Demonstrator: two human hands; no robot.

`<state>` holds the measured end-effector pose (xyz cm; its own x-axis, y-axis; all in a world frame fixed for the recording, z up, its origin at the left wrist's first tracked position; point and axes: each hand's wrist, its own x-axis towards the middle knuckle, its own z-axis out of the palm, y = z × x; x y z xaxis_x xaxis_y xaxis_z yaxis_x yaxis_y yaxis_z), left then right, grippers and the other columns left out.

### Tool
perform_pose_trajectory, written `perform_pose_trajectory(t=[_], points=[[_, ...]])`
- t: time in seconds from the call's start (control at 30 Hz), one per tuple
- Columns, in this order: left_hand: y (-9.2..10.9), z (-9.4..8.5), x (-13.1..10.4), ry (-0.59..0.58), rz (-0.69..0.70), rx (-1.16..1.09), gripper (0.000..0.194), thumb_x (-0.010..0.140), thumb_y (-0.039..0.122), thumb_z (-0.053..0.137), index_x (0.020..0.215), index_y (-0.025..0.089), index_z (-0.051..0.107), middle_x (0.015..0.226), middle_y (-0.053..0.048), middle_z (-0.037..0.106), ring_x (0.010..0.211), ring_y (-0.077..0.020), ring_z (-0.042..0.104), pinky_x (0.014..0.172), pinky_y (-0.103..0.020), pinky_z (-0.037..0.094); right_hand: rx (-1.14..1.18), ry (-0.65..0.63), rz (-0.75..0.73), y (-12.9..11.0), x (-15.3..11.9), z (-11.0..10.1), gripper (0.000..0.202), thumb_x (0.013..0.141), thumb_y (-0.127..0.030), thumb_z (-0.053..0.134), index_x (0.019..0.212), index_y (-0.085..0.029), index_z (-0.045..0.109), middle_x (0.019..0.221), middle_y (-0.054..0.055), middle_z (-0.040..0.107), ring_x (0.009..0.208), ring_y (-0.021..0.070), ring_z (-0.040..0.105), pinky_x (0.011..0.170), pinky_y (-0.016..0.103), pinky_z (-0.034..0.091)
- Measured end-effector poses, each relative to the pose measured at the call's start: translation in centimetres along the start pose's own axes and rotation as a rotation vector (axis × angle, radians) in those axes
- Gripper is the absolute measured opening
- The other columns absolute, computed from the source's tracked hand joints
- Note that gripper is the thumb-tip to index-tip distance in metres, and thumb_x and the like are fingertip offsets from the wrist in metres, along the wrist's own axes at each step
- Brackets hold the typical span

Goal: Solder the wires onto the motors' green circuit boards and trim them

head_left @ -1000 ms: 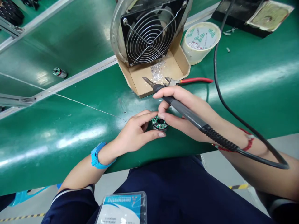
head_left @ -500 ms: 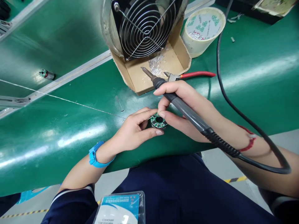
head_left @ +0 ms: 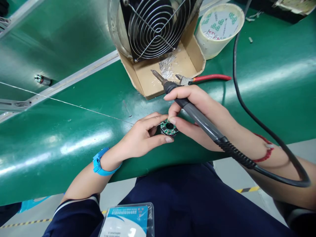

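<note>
A small round part with a green circuit board (head_left: 169, 127) and a dark central hole is near the green table's front edge. My left hand (head_left: 142, 136) grips it from the left between fingers and thumb, and a thin wire (head_left: 98, 113) runs from this hand to the far left. My right hand (head_left: 197, 115) is closed around a soldering iron (head_left: 203, 121), its metal tip pointing up and left over a cardboard tray. Thumb and a finger of my right hand pinch at the board's upper edge; whatever is between them is too small to make out.
Behind the hands stands a fan (head_left: 158, 31) in the cardboard tray (head_left: 145, 80) with metal clippings. Red-handled cutters (head_left: 209, 77) lie at its edge, beside a tape roll (head_left: 219, 29). The iron's black cable (head_left: 235, 69) loops at right. Another cylindrical part (head_left: 42, 80) lies far left.
The view has shifted slightly, so the fan, tape roll and cutters appear a little further right. Both hands keep nearly the same pose around the board.
</note>
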<state>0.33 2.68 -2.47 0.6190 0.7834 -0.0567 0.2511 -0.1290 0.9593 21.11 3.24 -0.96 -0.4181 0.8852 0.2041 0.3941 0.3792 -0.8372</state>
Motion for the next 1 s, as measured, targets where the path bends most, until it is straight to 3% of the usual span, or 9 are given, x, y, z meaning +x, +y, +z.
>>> perform_pose_trajectory(t=[0.23, 0.4, 0.5, 0.63, 0.73, 0.9, 1.0], points=[[0.0, 0.3, 0.0, 0.011, -0.001, -0.006, 0.044, 0.086, 0.044, 0.074, 0.121, 0.020, 0.067, 0.087, 0.001, 0.055, 0.057, -0.0043, 0.037, 0.053, -0.020, 0.036, 0.013, -0.020, 0.064, -0.3, -0.3, -0.2, 0.033, 0.091, -0.018, 0.052, 0.122, -0.027, 0.048, 0.085, -0.001, 0.063, 0.080, 0.0150, 0.064, 0.075, 0.032, 0.058], [-0.1, 0.3, 0.1, 0.045, 0.009, 0.061, 0.044, 0.086, 0.048, 0.073, 0.119, 0.020, 0.066, 0.088, -0.001, 0.057, 0.063, -0.0081, 0.044, 0.056, -0.022, 0.039, 0.062, 0.049, 0.095, -0.2, -0.8, 0.2, 0.038, 0.092, -0.021, 0.055, 0.128, -0.031, 0.046, 0.092, 0.000, 0.063, 0.088, 0.0177, 0.065, 0.089, 0.038, 0.059], [-0.1, 0.6, 0.2, 0.149, 0.022, 0.217, 0.036, 0.086, 0.038, 0.074, 0.114, 0.019, 0.063, 0.087, 0.000, 0.056, 0.069, -0.0106, 0.047, 0.061, -0.023, 0.041, -0.032, 0.105, 0.109, -0.1, -1.3, 0.9, 0.053, 0.089, -0.032, 0.065, 0.136, -0.030, 0.042, 0.106, 0.004, 0.065, 0.099, 0.0214, 0.065, 0.097, 0.042, 0.057], [-0.6, 1.2, 0.2, 0.225, -0.070, 0.401, 0.030, 0.085, 0.021, 0.068, 0.112, 0.018, 0.057, 0.097, -0.003, 0.055, 0.072, -0.0117, 0.047, 0.065, -0.027, 0.042, -0.320, 0.062, 0.076, 0.6, -1.4, 2.4, 0.060, 0.088, -0.044, 0.064, 0.139, -0.019, 0.046, 0.111, 0.011, 0.067, 0.098, 0.0295, 0.065, 0.086, 0.050, 0.056], [-1.8, 1.1, 0.2, 0.269, -0.149, 0.291, 0.036, 0.082, 0.011, 0.060, 0.116, 0.017, 0.050, 0.101, -0.003, 0.050, 0.070, -0.0095, 0.046, 0.065, -0.027, 0.044, -0.420, 0.030, 0.052, 1.6, -1.1, 3.2, 0.054, 0.090, -0.030, 0.057, 0.141, -0.017, 0.046, 0.115, 0.013, 0.068, 0.099, 0.0292, 0.064, 0.087, 0.050, 0.054], [-3.2, 0.1, 0.3, 0.363, -0.135, -0.114, 0.028, 0.079, 0.006, 0.044, 0.103, 0.020, 0.048, 0.084, 0.001, 0.048, 0.067, -0.0094, 0.048, 0.058, -0.024, 0.044, -0.266, -0.030, -0.060, 2.5, -0.8, 2.7, 0.053, 0.090, -0.015, 0.049, 0.142, -0.022, 0.045, 0.130, 0.008, 0.066, 0.117, 0.0245, 0.062, 0.098, 0.046, 0.054], [-2.9, 0.0, 0.2, 0.365, -0.082, -0.032, 0.026, 0.081, 0.004, 0.042, 0.099, 0.019, 0.053, 0.079, 0.002, 0.049, 0.067, -0.0094, 0.049, 0.059, -0.024, 0.043, -0.165, 0.107, -0.085, 1.8, -1.4, 1.9, 0.051, 0.092, -0.015, 0.055, 0.141, -0.028, 0.049, 0.122, 0.004, 0.071, 0.110, 0.0191, 0.068, 0.099, 0.041, 0.055]])
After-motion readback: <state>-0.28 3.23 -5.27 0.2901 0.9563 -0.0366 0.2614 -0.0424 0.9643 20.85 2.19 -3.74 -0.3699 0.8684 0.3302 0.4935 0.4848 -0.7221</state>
